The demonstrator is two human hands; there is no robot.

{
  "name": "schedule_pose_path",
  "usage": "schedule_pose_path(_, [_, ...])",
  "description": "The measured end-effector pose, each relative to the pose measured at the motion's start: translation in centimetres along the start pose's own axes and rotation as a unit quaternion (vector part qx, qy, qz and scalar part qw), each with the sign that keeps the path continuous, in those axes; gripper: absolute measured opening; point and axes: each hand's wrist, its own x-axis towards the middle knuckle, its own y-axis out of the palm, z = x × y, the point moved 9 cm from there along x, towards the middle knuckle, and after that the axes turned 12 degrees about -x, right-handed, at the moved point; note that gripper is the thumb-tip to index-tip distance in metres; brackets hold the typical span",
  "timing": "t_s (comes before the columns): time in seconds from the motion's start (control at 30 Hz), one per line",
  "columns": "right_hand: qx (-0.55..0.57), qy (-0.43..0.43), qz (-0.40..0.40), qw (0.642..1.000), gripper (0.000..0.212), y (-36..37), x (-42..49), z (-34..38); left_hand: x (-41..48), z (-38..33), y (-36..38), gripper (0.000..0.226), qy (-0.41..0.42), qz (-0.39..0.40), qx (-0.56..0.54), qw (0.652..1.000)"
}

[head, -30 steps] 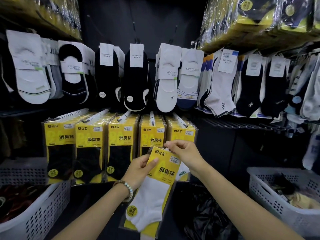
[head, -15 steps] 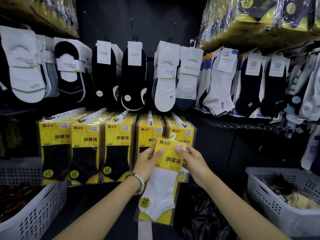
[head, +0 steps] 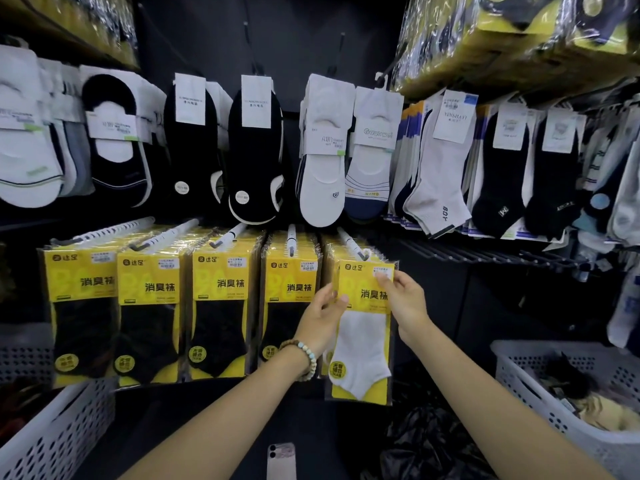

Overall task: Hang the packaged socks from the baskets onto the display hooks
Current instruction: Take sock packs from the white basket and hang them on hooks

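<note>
Sock pack (head: 363,327): yellow, white socks inside, upright at the right end of the lower row. Its top edge is at the tip of the rightmost hook (head: 351,242); cannot tell whether it is threaded on.
Left hand (head: 320,320): pinching the pack's left edge, thumb on the front.
Right hand (head: 405,299): pinching the pack's upper right corner.
Black-sock packs (head: 221,306): same yellow card, hanging just left of the held pack.
Baskets: left basket (head: 59,434) is white and near. Right basket (head: 568,403) is white and holds dark items.
</note>
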Motion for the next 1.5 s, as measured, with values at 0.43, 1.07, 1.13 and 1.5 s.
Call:
schedule_pose_path(0.43, [-0.131,-0.006,-0.055,0.990,0.043,-1.5,-1.2,-3.3,-1.4,3.0,-4.1,0.049,0.017,0.001,0.158,0.987])
schedule_pose_path(1.07, [-0.416,0.168,0.376,0.811,0.056,5.6,-31.3,-37.4,-30.5,28.4,-22.5,0.046,-0.283,0.007,0.361,0.889])
schedule_pose_path(1.13, [-0.424,0.203,0.410,0.782,0.060,5.5,-33.5,-40.8,-32.8,31.4,-24.2,0.044,-0.311,-0.007,0.354,0.882])
schedule_pose_path(1.5, [-0.379,0.365,0.444,0.725,0.036,5.6,-41.4,-51.4,-38.5,43.5,-27.2,0.060,-0.481,-0.014,0.284,0.829])
